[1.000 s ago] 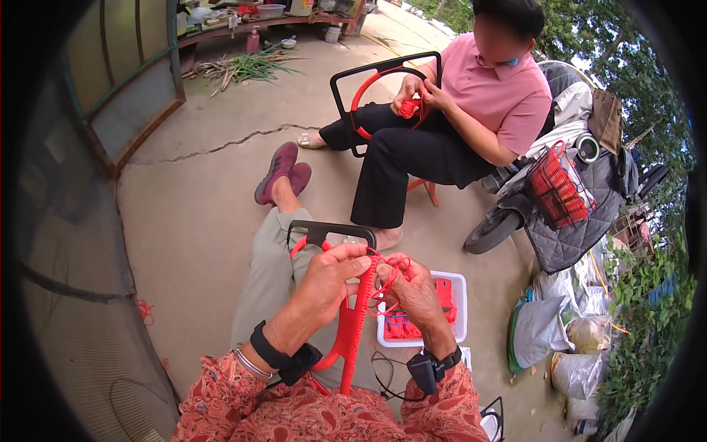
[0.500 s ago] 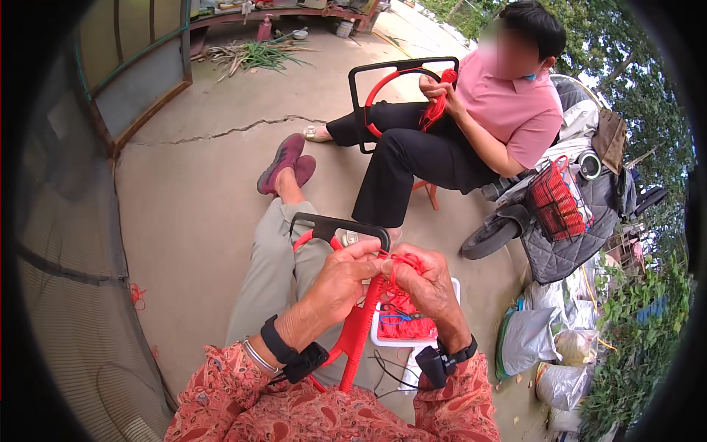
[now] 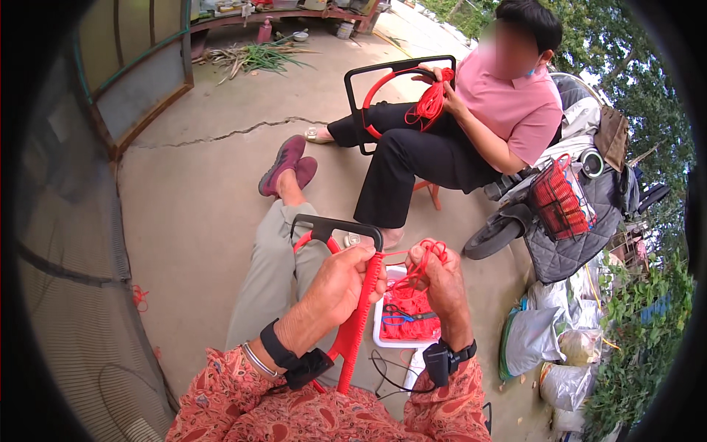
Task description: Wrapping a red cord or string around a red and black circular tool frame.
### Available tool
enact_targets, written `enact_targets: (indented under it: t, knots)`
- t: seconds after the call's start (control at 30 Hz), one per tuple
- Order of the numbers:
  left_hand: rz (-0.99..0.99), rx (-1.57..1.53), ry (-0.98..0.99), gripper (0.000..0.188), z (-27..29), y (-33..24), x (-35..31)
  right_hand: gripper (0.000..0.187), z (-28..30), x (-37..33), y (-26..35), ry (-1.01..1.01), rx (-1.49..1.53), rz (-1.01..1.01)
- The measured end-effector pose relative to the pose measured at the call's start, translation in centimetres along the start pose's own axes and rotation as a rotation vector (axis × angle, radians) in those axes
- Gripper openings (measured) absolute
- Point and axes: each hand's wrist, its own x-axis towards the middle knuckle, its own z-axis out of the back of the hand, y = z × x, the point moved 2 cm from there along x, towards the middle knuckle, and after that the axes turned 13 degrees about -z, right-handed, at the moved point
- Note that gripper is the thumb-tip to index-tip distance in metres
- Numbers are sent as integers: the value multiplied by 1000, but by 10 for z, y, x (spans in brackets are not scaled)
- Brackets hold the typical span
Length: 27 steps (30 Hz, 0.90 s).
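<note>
My left hand [image 3: 335,287] is closed round a black frame [image 3: 339,224] near its upper right corner. That side of the frame [image 3: 353,350] is tightly wrapped in red cord, and a red ring shows inside the frame. In my right hand [image 3: 446,291], just to the right, a looped bundle of red cord [image 3: 433,251] is pinched between thumb and fingers. A short taut length of cord runs from the bundle to the frame beside my left thumb. The frame's lower end rests against my lap.
A white tray [image 3: 401,344] below my right hand holds red cord and blue-handled scissors [image 3: 398,319]. Opposite, a seated person in pink [image 3: 508,110] holds a similar frame [image 3: 368,68] and red cord. A parked vehicle [image 3: 563,221] and white sacks [image 3: 532,339] stand at right.
My right hand has moved right, away from my left, drawing the cord out between them. My left hand has shifted onto the frame's wrapped side. The other person's cord bundle hangs more spread.
</note>
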Motion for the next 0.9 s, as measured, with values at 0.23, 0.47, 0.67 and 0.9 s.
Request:
enact_targets:
  t: [0.23,0.47,0.67,0.9]
  knots:
    - [49,-7,-50,14,-4,-7,-1,21,5,13,0,42,71,35]
    - [-18,81,-51,14,-9,-9,-4,20,15,15,-3,78,72,12]
    - [-120,185,-80,26,-10,-19,-12,28,-7,-16,13,409,-333,140]
    - [-548,698,101,46,-37,-60,-42,19,13,13,-30,-92,-127,20]
